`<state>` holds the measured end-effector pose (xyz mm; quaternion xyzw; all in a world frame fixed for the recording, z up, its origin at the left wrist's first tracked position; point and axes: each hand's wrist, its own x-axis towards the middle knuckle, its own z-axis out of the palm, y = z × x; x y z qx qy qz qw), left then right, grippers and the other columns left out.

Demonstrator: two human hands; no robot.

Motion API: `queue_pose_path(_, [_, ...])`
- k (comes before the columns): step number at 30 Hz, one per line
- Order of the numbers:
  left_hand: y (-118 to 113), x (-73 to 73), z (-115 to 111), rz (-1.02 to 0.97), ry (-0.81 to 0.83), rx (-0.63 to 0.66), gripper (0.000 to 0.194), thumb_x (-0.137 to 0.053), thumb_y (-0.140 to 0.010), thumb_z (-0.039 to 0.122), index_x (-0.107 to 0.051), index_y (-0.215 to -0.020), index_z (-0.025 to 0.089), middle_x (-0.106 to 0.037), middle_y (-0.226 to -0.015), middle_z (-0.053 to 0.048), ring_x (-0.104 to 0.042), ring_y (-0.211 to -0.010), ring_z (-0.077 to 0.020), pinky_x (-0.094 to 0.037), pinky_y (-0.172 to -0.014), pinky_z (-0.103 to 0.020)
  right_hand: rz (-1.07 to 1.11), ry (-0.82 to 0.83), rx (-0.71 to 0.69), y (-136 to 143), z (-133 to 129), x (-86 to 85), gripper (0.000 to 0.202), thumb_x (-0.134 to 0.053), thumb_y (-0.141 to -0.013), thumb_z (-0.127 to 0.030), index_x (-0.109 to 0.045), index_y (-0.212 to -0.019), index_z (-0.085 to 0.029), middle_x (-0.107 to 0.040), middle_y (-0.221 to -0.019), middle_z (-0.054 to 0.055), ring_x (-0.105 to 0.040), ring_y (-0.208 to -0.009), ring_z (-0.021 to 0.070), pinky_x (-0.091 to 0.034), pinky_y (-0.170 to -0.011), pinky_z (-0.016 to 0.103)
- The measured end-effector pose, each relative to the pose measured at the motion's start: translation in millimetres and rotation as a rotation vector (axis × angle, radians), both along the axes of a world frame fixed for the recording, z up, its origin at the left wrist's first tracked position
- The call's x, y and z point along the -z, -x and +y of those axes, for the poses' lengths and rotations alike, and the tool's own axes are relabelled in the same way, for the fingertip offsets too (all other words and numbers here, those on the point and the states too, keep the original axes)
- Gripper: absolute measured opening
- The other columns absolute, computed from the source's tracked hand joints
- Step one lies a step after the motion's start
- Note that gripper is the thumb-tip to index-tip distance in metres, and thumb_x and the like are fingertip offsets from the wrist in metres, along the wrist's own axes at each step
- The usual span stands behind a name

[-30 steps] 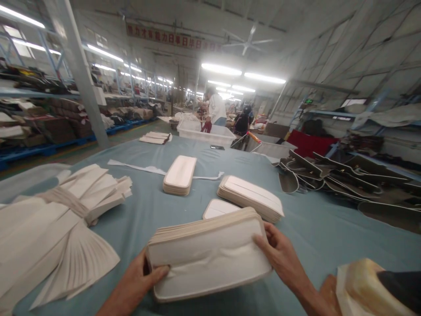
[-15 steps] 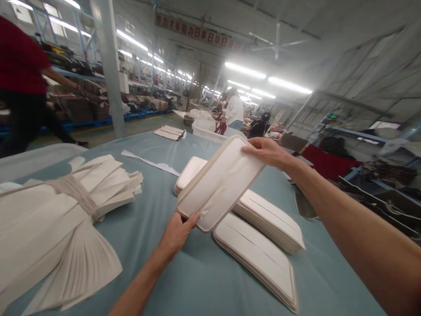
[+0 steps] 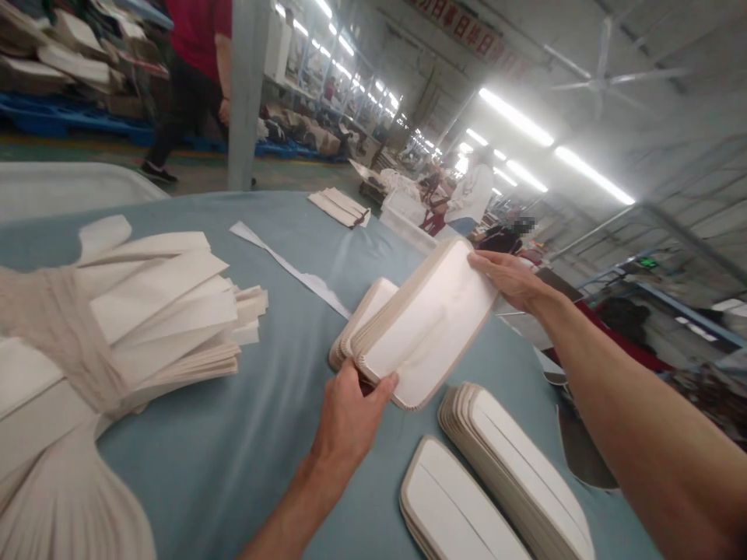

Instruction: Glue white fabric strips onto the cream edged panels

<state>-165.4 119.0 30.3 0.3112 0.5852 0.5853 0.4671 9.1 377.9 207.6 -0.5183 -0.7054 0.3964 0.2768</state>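
Between my two hands is a stack of white rounded fabric panels (image 3: 432, 327), tilted above the table. My left hand (image 3: 353, 408) grips its lower left end, thumb on the top face and fingers underneath. At the upper right corner, my right hand (image 3: 513, 276) pinches the edge, its fingers partly hidden. Just behind the held stack lies a similar pile of panels (image 3: 373, 299), partly covered by it. Two more piles rest at the lower right: a nearer panel pile (image 3: 455, 505) and a thicker panel pile (image 3: 525, 459), each with a dark line along its top.
A large tied bundle of cream strips (image 3: 152, 311) fills the left of the blue-green table (image 3: 280, 467). A thin white strip (image 3: 292, 268) and a small folded stack (image 3: 339, 207) lie farther back. White bins (image 3: 75, 183) stand beyond the edge. A person in red (image 3: 195, 70) is near a pillar (image 3: 242, 101).
The view has swung left and down. The held panels now show as a thicker, fanned stack close to the rear pile. The person in red has walked right, towards the pillar.
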Motion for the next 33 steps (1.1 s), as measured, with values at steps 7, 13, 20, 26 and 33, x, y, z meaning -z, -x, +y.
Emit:
queue_pose_path(7, [1.5, 3.5, 8.1, -0.001, 0.137, 0.002, 0.021, -0.083, -0.085, 0.032, -0.075, -0.099, 0.019, -0.085, -0.098, -0.008, -0.080, -0.091, -0.0232, -0.055, -0.078, -0.029, -0.074, 0.089, 0.000, 20.5, 29.1, 27.1, 0.009, -0.081, -0.091, -0.030, -0.084, -0.095, -0.021, -0.085, -0.087, 0.005, -0.075, -0.065, 0.0174, -0.062, -0.059, 0.024])
queue_pose_path(13, [-1.7, 17.3, 15.3, -0.069, 0.184, 0.018, 0.024, -0.081, -0.085, 0.039, -0.075, -0.097, 0.019, -0.084, -0.094, -0.008, -0.079, -0.084, -0.0248, -0.056, -0.077, -0.032, -0.128, 0.139, -0.044, 32.4, 48.0, 51.2, 0.014, -0.082, -0.092, -0.036, -0.083, -0.093, -0.022, -0.085, -0.086, 0.004, -0.076, -0.066, 0.0188, -0.062, -0.061, 0.026])
queue_pose_path(20, [-0.4, 28.7, 22.1, -0.099, 0.207, 0.032, 0.029, -0.080, -0.083, 0.041, -0.076, -0.101, 0.019, -0.084, -0.091, -0.008, -0.077, -0.077, -0.0240, -0.058, -0.075, -0.032, -0.172, 0.142, -0.089, 32.6, 63.5, 74.0, 0.018, -0.078, -0.096, -0.037, -0.082, -0.098, -0.020, -0.085, -0.091, 0.006, -0.075, -0.067, 0.0175, -0.062, -0.064, 0.025])
queue_pose_path(26, [-0.7, 35.2, 24.8, -0.107, 0.214, 0.050, 0.039, -0.079, -0.078, 0.051, -0.076, -0.101, 0.019, -0.084, -0.094, -0.010, -0.079, -0.082, -0.0268, -0.060, -0.078, -0.035, -0.145, 0.199, -0.104, 31.8, 71.4, 83.8, 0.020, -0.078, -0.096, -0.038, -0.082, -0.101, -0.020, -0.085, -0.092, 0.007, -0.075, -0.067, 0.0172, -0.061, -0.062, 0.024])
queue_pose_path(33, [-1.1, 40.0, 29.5, -0.093, 0.229, 0.077, 0.054, -0.071, -0.074, 0.064, -0.075, -0.104, 0.020, -0.084, -0.092, -0.011, -0.078, -0.078, -0.0297, -0.059, -0.078, -0.039, -0.151, 0.198, -0.114, 35.6, 81.3, 93.0, 0.025, -0.080, -0.095, -0.042, -0.082, -0.103, -0.019, -0.086, -0.094, 0.006, -0.076, -0.069, 0.0175, -0.061, -0.063, 0.024])
